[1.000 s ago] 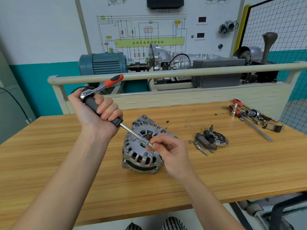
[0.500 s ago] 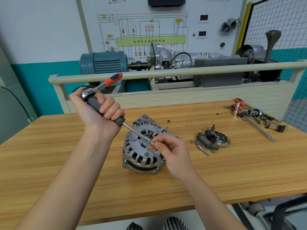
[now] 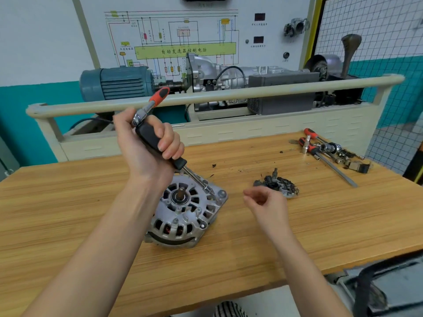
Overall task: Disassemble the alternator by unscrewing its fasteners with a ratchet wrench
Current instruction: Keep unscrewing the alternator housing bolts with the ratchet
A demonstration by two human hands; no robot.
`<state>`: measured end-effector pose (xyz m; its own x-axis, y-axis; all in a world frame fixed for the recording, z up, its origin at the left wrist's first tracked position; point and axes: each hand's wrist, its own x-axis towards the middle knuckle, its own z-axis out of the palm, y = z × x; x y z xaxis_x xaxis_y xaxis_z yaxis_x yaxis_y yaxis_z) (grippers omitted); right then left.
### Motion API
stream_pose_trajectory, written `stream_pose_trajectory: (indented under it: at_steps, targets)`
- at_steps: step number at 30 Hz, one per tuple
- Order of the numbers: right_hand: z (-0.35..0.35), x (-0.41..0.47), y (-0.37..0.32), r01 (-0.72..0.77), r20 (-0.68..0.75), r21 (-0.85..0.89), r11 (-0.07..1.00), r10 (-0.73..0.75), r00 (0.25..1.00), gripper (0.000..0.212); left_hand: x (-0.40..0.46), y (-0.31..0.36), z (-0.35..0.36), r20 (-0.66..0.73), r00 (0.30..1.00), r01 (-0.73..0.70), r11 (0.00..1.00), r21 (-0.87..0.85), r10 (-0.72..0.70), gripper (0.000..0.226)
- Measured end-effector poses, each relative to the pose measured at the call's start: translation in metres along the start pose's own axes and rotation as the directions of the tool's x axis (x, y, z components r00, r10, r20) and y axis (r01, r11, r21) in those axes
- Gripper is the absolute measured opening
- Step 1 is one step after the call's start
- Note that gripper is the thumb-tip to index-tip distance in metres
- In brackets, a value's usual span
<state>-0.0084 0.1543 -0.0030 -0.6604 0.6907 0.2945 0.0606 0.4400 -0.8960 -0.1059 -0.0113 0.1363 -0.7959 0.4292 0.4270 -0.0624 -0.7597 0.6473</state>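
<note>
Partly blurred, right hand [image 3: 266, 203] loosely curled, left hand [image 3: 148, 149] gripping driver [image 3: 158, 143], tip at alternator [image 3: 185, 213] indistinct.

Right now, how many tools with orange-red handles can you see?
3: the ratchet wrench at the left hand, and two lying at the table's far right corner. Others may hide in that pile.

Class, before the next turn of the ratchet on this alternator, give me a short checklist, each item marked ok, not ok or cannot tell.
1. Left hand grip on the driver handle: ok.
2. Shaft tip at the alternator rim: ok.
3. Tip seated on a fastener: cannot tell.
4. Right hand steadying the alternator: not ok, it is off to the side.
5. Alternator flat on the table: ok.
</note>
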Motion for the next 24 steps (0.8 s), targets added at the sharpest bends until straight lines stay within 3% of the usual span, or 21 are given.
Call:
stream_pose_trajectory:
  at_steps: [3, 6, 10, 15, 18, 21, 24]
  targets:
    - [-0.012, 0.015, 0.027, -0.170, -0.085, -0.326, 0.930, 0.150, 0.985, 0.023, 0.010, -0.022, 0.009, 0.076, 0.997, 0.012, 0.999, 0.051, -0.016, 0.050]
    - [-0.017, 0.024, 0.041, -0.214, -0.051, -0.540, 0.814, 0.222, 0.974, 0.033, 0.019, -0.040, 0.014, 0.133, 0.990, 0.027, 0.994, 0.102, -0.041, 0.048]
    - [-0.015, 0.031, 0.049, -0.244, -0.045, -0.607, 0.756, 0.274, 0.961, 0.032, 0.029, -0.057, 0.014, 0.169, 0.984, 0.032, 0.989, 0.142, -0.056, 0.047]
    - [-0.013, 0.033, 0.055, -0.204, -0.065, -0.607, 0.768, 0.207, 0.976, 0.024, 0.034, -0.064, 0.010, 0.144, 0.987, 0.048, 0.987, 0.155, -0.070, 0.048]
    - [-0.015, 0.033, 0.055, -0.148, -0.033, -0.499, 0.854, 0.152, 0.988, 0.018, 0.033, -0.061, 0.009, 0.116, 0.991, 0.050, 0.987, 0.153, -0.069, 0.051]
    - [-0.021, 0.029, 0.043, -0.132, 0.043, -0.142, 0.981, 0.139, 0.989, 0.006, 0.031, -0.051, 0.007, 0.092, 0.994, 0.049, 0.989, 0.139, -0.062, 0.052]
    - [-0.025, 0.019, 0.018, -0.133, 0.221, 0.238, 0.962, 0.079, 0.972, 0.012, 0.026, -0.035, 0.005, 0.078, 0.997, 0.014, 0.992, 0.129, -0.024, 0.048]
